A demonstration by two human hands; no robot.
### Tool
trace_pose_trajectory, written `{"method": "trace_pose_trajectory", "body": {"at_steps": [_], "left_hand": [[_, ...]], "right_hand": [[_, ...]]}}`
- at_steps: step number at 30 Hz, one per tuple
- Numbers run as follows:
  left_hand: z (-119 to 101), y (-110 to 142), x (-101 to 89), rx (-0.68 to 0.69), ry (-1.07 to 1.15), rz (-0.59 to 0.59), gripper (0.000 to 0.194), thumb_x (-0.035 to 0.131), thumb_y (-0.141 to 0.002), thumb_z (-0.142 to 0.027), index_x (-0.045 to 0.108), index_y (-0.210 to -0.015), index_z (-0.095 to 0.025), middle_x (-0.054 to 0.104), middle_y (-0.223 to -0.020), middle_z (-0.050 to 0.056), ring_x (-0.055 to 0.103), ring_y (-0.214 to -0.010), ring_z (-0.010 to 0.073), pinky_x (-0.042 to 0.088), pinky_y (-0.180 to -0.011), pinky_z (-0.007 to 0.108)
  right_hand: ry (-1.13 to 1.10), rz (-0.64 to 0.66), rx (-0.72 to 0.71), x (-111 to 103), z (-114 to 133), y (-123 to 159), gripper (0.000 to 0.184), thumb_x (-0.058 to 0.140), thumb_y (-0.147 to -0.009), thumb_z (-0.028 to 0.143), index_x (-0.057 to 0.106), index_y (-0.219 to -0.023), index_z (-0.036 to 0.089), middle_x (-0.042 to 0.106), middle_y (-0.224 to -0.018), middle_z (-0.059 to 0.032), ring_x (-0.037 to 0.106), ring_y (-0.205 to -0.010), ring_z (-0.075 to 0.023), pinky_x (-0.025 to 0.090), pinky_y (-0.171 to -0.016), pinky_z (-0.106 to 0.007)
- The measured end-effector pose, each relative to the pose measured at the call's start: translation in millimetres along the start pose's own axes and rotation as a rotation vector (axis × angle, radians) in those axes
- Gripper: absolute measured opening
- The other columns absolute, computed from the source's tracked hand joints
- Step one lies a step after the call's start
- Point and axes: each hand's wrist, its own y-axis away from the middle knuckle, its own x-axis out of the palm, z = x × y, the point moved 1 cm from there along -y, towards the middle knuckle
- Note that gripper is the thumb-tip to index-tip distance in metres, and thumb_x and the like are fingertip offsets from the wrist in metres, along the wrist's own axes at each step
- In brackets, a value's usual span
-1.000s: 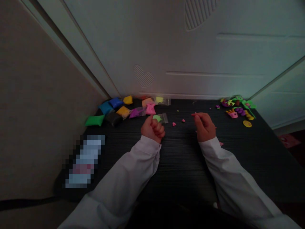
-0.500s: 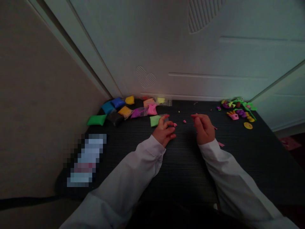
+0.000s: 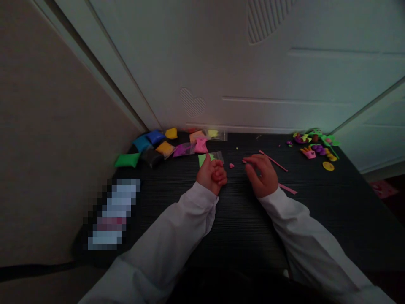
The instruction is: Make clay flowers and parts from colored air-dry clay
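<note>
My left hand is closed, palm turned up, with its fingers curled in and its thumb raised. Whatever the curled fingers may hold is hidden. It rests in front of a light green clay packet. A small pink clay piece lies on the table just right of it. My right hand is palm down, thumb and index finger parted. Its index fingertip reaches a second small pink clay piece. Beside that hand lie a thin pink stick and a flat pink tool, partly covered by the hand.
Several clay packets, among them a green packet and a pink packet, line the back left. Small clay figures and a yellow disc are at the right. A blurred-out phone lies left. A white panel rises behind the table.
My left hand's fingers have curled in, and it has drawn back from the pink piece. My right hand has moved left and turned down to the other pink piece, uncovering the pink stick.
</note>
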Motion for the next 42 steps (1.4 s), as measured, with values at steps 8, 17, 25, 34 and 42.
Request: {"method": "trace_pose_trajectory", "body": {"at_steps": [8, 17, 25, 34, 42], "left_hand": [[9, 4, 11.1, -0.117, 0.057, -0.012, 0.046, 0.023, -0.081, -0.048, 0.052, -0.083, -0.012, 0.054, -0.066, 0.003, 0.050, -0.053, 0.0098, 0.036, -0.046, 0.021], [17, 1, 13.8, -0.154, -0.042, 0.020, 0.047, 0.025, -0.080, -0.049, 0.047, -0.104, -0.016, 0.053, -0.081, 0.004, 0.053, -0.067, 0.0123, 0.042, -0.063, 0.027], [17, 4, 17.2, -0.146, -0.073, -0.031, 0.046, 0.026, -0.081, -0.046, 0.040, -0.113, -0.017, 0.054, -0.082, 0.005, 0.055, -0.069, 0.0132, 0.042, -0.068, 0.029], [19, 2, 16.3, -0.083, -0.057, -0.087, 0.039, 0.027, -0.084, -0.036, 0.034, -0.120, -0.024, 0.054, -0.076, 0.001, 0.054, -0.065, 0.0101, 0.042, -0.065, 0.026], [21, -2, 3.5, -0.061, -0.207, 0.017, 0.024, 0.046, -0.078, -0.030, 0.054, -0.093, -0.013, 0.059, -0.078, 0.005, 0.058, -0.069, 0.0126, 0.044, -0.068, 0.029]], "right_hand": [[0.172, 0.357, -0.328, 20, 7, 10, 0.033, 0.046, -0.078, 0.031, 0.049, -0.110, 0.021, 0.057, -0.110, -0.0049, 0.046, -0.106, -0.0187, 0.021, -0.097, -0.044], [0.059, 0.358, -0.201, 19, 3, 9, 0.017, 0.058, -0.069, 0.031, 0.054, -0.083, 0.021, 0.063, -0.093, -0.0013, 0.052, -0.096, -0.0172, 0.025, -0.094, -0.042], [-0.074, 0.293, -0.205, 24, 9, 10, 0.006, 0.054, -0.072, 0.022, 0.054, -0.079, 0.020, 0.064, -0.085, -0.0007, 0.055, -0.088, -0.0142, 0.033, -0.092, -0.037], [-0.010, 0.278, -0.144, 29, 10, 13, 0.022, 0.057, -0.070, 0.026, 0.054, -0.091, 0.018, 0.062, -0.093, -0.0044, 0.052, -0.097, -0.0188, 0.033, -0.092, -0.039], [0.018, 0.033, -0.098, 16, 1, 7, 0.014, 0.056, -0.071, 0.027, 0.056, -0.083, 0.019, 0.063, -0.078, -0.0038, 0.056, -0.083, -0.0163, 0.039, -0.088, -0.037]]}}
